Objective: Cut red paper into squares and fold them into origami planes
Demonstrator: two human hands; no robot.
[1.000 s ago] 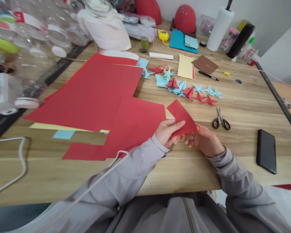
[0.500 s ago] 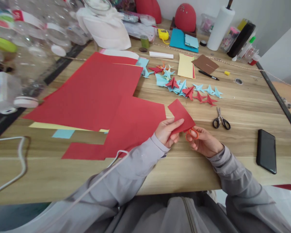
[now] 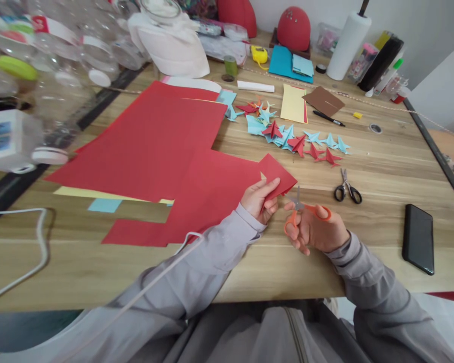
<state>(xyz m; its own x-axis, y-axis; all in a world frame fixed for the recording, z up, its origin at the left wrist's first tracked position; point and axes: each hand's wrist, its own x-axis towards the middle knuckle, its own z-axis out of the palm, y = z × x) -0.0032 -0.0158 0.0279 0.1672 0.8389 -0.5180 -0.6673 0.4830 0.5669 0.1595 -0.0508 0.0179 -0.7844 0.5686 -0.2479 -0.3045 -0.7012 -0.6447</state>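
My left hand point(image 3: 261, 199) pinches a small folded piece of red paper point(image 3: 282, 174), thumb on top, held above the table. Orange-handled scissors point(image 3: 294, 218) are in my right hand point(image 3: 316, 229), fingers through the loops. Their blades are spread apart, just right of the paper's lower edge, and seem not to touch it. Under and left of my left hand lie large red paper sheets point(image 3: 147, 136). Beyond my hands, several folded red and light-blue paper stars point(image 3: 297, 144) rest in a loose row.
Black-handled scissors point(image 3: 347, 189) and a black phone point(image 3: 418, 238) lie at right. Farther back are brown paper point(image 3: 324, 101), a pen point(image 3: 328, 118) and a yellow tape measure point(image 3: 259, 54). Plastic bottles point(image 3: 66, 96) crowd the left; a white cable point(image 3: 151, 282) crosses my left sleeve.
My right hand has drawn the orange scissors away from the red paper, and their blades now show, spread apart. My left hand keeps its hold on the paper, which has tilted slightly.
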